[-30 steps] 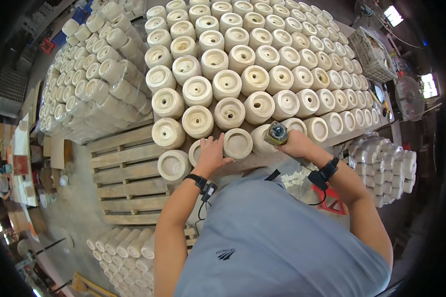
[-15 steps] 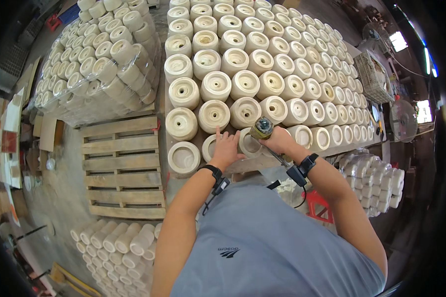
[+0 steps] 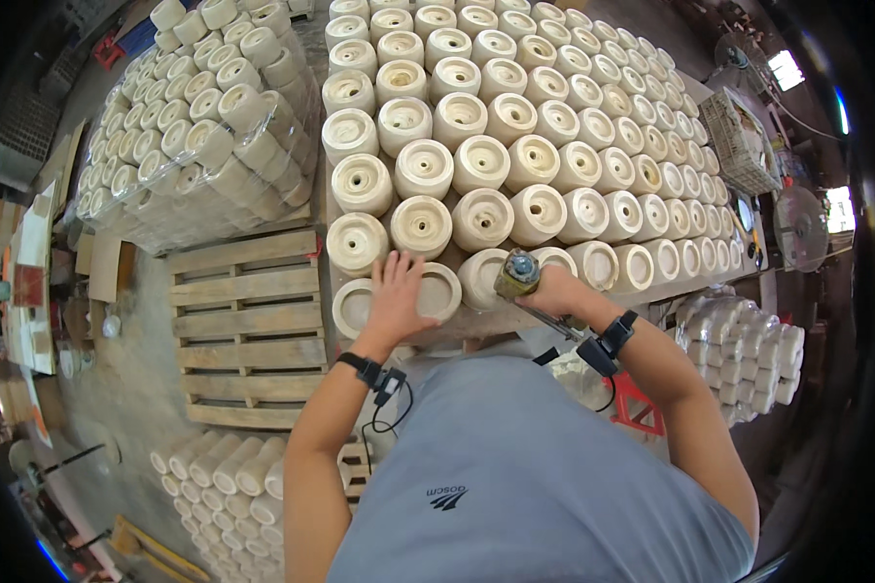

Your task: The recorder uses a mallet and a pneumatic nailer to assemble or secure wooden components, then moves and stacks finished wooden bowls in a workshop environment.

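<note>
Round cream-coloured pots with hollow tops stand in rows on a table in front of me. My left hand (image 3: 396,303) lies with fingers spread across the rims of two front-row pots at the left end, between the corner pot (image 3: 353,306) and the pot beside it (image 3: 440,293). My right hand (image 3: 560,291) is closed round a hand-held power tool (image 3: 518,275) with a yellow-green body and a rounded grey end. The tool is above the front row, near a pot (image 3: 478,279); whether it touches a pot I cannot tell. Its lower part is partly hidden by my hand.
A wrapped stack of pots (image 3: 204,146) stands at the far left. Nearer is a wooden pallet (image 3: 248,330) on the floor, with more pots (image 3: 226,476) below it. Another stack (image 3: 744,350) and a red stool (image 3: 637,403) are at the right, a crate (image 3: 739,146) beyond.
My left hand has moved left along the front row, its fingers now more spread. The right hand, still gripping the tool, has shifted only slightly. The view has shifted a little.
</note>
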The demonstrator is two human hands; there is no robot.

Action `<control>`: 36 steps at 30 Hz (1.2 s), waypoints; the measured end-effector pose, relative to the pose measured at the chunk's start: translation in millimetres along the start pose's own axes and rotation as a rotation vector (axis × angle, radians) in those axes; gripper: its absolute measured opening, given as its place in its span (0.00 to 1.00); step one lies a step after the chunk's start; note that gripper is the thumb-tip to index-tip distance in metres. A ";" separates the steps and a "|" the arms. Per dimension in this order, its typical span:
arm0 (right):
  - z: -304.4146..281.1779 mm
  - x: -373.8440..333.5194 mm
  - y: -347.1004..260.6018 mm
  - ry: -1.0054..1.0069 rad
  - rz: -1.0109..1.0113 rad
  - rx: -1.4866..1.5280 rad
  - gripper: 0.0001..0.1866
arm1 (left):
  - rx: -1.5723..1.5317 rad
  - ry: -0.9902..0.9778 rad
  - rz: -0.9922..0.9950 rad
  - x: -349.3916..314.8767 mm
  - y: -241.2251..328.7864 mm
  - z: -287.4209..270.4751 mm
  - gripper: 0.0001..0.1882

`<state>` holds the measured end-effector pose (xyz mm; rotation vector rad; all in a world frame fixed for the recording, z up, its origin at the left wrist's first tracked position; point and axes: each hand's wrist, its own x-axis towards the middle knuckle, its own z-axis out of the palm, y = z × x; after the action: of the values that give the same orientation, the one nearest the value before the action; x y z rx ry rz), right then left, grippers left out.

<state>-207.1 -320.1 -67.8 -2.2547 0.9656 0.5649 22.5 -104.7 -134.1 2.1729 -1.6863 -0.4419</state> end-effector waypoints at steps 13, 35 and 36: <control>-7.9 0.8 -70.5 0.086 -0.127 0.055 0.26 | -0.040 0.085 -0.064 -41.0 -38.2 12.4 0.53; 27.3 32.4 -134.7 -0.102 -0.078 -0.176 0.25 | -0.221 0.104 -0.313 -95.7 -67.6 -20.3 0.60; 30.9 28.6 -133.8 -0.099 -0.135 -0.139 0.25 | -0.215 0.100 -0.325 -95.7 -68.4 -19.3 0.60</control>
<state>-92.3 -240.3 -57.7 -2.3680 0.7395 0.6953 66.9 5.4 -145.5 2.2681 -1.1765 -0.5611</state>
